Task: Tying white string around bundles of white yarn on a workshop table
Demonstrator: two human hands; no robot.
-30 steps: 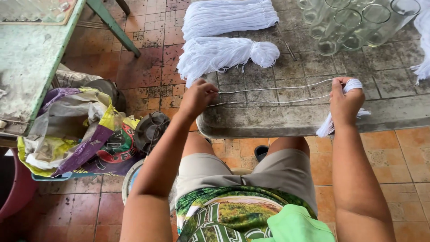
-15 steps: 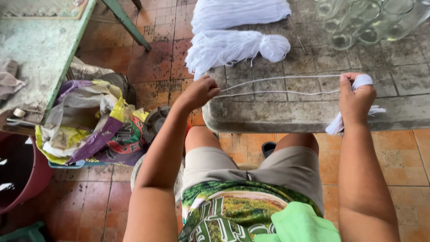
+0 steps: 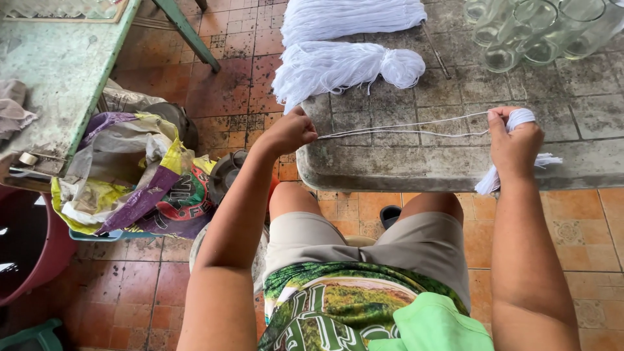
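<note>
Item: white string (image 3: 403, 130), 2 strands side by side, drawn taut and almost level just above the near edge of the grey table (image 3: 585, 169), running from the fingers of the left hand (image 3: 289, 132) to those of the right hand (image 3: 515, 144). Left fingers: pressed together, pinching the string's end just off the table's left edge. Right fingers: curled tight around a small white bundle (image 3: 517, 119) of the same string, its top showing above the fist and a frayed tassel (image 3: 489, 181) hanging below it over the table's front edge. Step in hand, as judged: measuring or pulling out a length between the 2 hands before it is wound onto or tied round the bundle. The next move would seem to call for steady tension, a firm left pinch, and a turn of the right wrist. Beyond the string: 2 hanks of white yarn, the nearer hank (image 3: 338, 68) beyond the left fingers, the farther hank (image 3: 351, 16) behind it; a thin rod (image 3: 434, 49) beside them; a cluster of clear glasses (image 3: 539, 32) beyond the right fingers. Left of the left fingers, on the tiled floor (image 3: 130, 292): crumpled sacks (image 3: 130, 175), a green table (image 3: 58, 71), a dark red tub (image 3: 39, 253).
</note>
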